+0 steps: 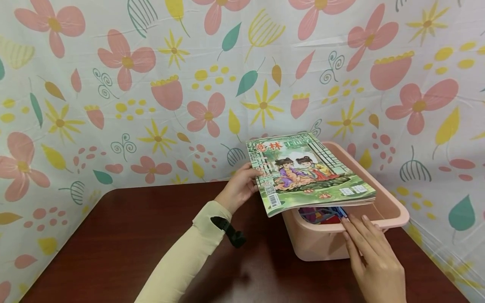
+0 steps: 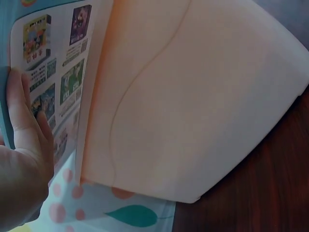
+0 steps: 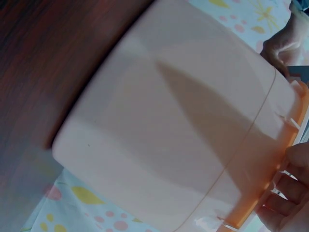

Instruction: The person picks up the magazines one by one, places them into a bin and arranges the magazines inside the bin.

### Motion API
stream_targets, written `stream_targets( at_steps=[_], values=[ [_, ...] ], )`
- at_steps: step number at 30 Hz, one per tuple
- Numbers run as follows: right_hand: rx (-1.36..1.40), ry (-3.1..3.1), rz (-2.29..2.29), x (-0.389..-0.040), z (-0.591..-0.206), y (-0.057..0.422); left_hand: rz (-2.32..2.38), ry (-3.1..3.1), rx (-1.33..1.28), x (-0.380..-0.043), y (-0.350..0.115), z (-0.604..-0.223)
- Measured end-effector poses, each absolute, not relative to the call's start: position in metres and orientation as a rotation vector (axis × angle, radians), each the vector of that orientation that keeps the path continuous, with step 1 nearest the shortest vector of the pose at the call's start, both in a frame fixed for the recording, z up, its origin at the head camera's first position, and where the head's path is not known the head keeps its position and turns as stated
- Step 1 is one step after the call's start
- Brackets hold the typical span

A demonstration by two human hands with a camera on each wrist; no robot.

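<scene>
My left hand (image 1: 242,185) holds a magazine (image 1: 307,172) by its left edge, thumb on top of the cover. The cover is green, with red title characters and two drawn figures. It lies tilted over a pink plastic bin (image 1: 314,242), hiding much of the opening; layered pages show along its lower right edge. From below, the left wrist view has the left fingers against the back cover (image 2: 72,82), which is printed with small pictures. My right hand (image 1: 379,261) grips the bin's near rim, fingers over it. Blue and red items (image 1: 322,214) show inside the bin, partly covered.
The bin stands on a dark reddish-brown table (image 1: 151,235), toward its right side. A flower-printed cloth (image 1: 189,84) hangs behind and beside the table. A black strap (image 1: 229,231) circles the left wrist over a pale sleeve.
</scene>
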State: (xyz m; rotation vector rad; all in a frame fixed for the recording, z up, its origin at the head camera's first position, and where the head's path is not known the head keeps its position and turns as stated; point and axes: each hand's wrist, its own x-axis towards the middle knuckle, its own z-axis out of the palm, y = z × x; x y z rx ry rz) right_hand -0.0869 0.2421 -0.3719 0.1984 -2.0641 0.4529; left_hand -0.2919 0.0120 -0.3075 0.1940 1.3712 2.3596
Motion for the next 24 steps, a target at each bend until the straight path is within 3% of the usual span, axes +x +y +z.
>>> stream_targets(
  at_steps=[24],
  values=[
    [0.218, -1.978, 0.433, -0.092, -0.375, 0.242, 2.311, 1.533, 0.210, -0.288, 0.034, -0.309]
  ],
)
